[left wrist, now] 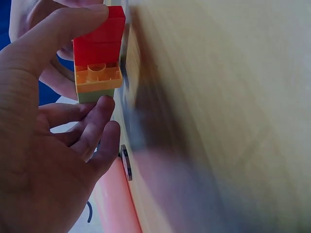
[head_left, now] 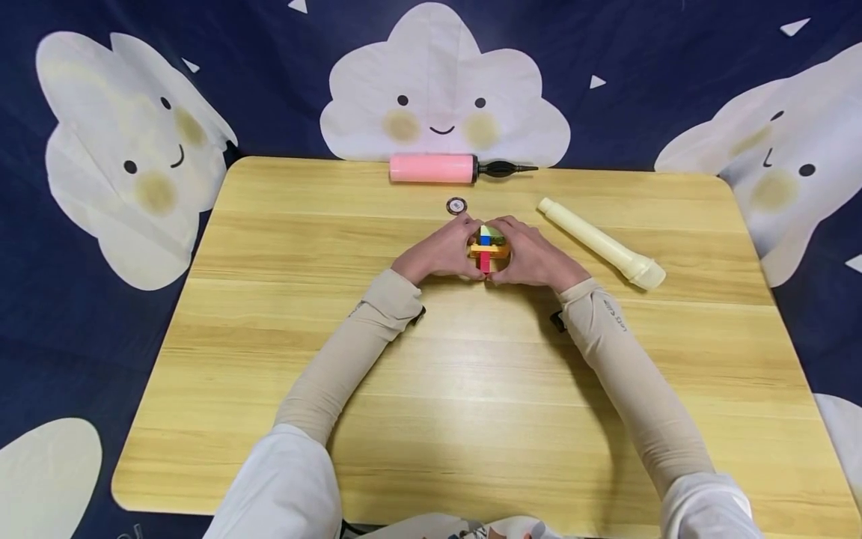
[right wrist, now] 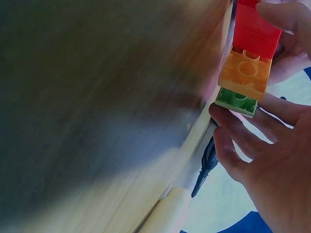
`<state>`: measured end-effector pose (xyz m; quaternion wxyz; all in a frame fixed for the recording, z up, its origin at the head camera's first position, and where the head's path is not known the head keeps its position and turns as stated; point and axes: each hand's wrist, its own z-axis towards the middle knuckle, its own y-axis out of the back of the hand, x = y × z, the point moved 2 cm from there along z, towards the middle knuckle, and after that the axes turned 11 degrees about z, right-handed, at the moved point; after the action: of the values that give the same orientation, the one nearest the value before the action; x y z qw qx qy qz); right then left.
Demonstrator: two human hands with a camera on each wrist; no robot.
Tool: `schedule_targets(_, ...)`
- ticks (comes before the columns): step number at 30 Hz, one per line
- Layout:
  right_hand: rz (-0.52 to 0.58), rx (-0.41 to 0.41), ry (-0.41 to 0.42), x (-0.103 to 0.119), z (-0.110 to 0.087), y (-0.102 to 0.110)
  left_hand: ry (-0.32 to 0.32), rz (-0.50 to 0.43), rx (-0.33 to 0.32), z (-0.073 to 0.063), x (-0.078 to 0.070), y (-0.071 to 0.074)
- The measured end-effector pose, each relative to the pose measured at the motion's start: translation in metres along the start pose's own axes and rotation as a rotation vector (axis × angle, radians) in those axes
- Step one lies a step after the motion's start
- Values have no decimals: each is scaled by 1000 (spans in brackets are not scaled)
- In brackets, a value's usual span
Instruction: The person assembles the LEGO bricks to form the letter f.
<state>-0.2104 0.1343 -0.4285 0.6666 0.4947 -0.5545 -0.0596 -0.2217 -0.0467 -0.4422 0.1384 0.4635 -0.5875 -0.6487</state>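
A small build of toy building blocks (head_left: 485,258) stands between my two hands, with red, orange, blue and pale green parts showing. My left hand (head_left: 441,251) grips it from the left. In the left wrist view, that thumb lies on the red block (left wrist: 99,46) and the fingertips reach the green block (left wrist: 92,96). From the other side my right hand (head_left: 535,253) holds the same build. The right wrist view shows its thumb at the red part and fingers by the green block (right wrist: 237,101), with hollow undersides of the orange block (right wrist: 245,73) visible.
Behind the hands, a round chip (head_left: 456,206) lies on the wooden table (head_left: 269,337). Farther back is a pink hand pump (head_left: 432,169) with a black nozzle. A cream stick-shaped object (head_left: 599,241), wider at one end, lies to the right.
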Motion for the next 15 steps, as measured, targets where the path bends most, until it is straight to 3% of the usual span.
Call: schedule_targets(15,0,40,-32,-6,2,0,-4,14,9,2,3,-4)
